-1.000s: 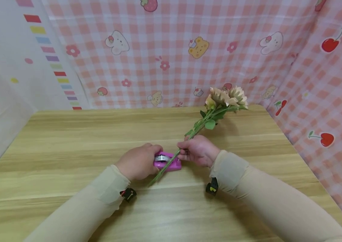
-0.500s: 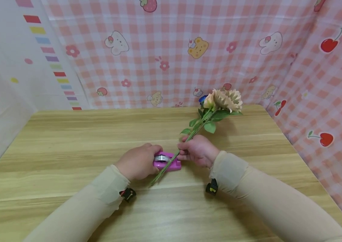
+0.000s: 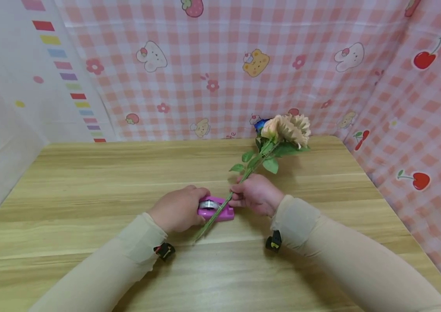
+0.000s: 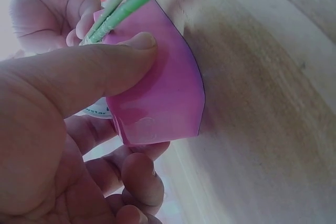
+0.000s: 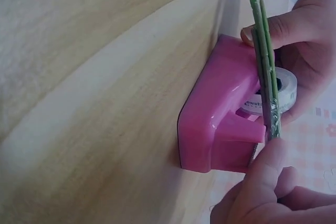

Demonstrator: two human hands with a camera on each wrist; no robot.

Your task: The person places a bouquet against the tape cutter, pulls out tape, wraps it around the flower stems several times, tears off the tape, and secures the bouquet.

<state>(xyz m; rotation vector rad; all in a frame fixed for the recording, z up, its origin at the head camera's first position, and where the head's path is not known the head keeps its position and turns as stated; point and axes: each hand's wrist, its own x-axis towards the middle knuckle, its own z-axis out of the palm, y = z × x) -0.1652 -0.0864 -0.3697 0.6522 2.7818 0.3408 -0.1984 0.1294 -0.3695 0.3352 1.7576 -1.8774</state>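
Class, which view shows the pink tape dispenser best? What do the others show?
The right wrist view: the pink tape dispenser appears large, toothed edge visible. The head view shows it small, crossed by stems; the left wrist view, one side partly behind the left hand.

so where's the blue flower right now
In the head view, the blue flower shows right of centre, at the left edge of the cream flowers, beyond the right hand.

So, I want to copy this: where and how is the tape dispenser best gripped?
Probably take the tape dispenser at its left end, by the tape roll, coming from the left: thumb on the near wall, fingers on the far, as the left hand does. Its side walls should suit a pinch, and the toothed cutter sits at the right end.
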